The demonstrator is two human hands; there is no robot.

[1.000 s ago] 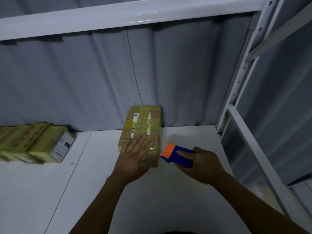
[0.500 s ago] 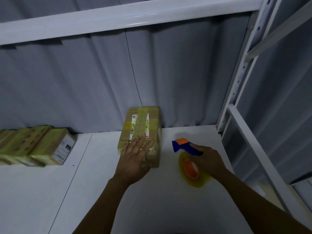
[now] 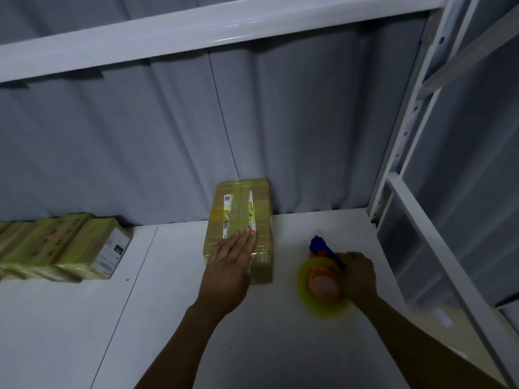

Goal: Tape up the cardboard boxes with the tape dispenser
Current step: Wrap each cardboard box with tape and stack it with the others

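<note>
Head view
Box in hand: brown cardboard box wrapped in yellowish clear tape, lying flat on the white shelf board, far end against the grey corrugated back wall.
Labels on box: two white strips with barcodes and a red mark at the near end; print too small to read.
Left hand: flat and open, fingers straight and together, palm pressed on the near end of the box top; nothing grasped.
Right hand: closed round the handle of the blue and orange tape dispenser with its yellowish tape roll, roll face turned up, dispenser blurred.
Change from half a second ago: dispenser a little farther right of the box; box and left hand unmoved.
Other stock: row of taped cardboard boxes at far left, end label white, only "010" guessable.
Edges: white steel upright at right; upper shelf beam overhead.
Open room: bare board between row and box, and all along the near side.
</note>
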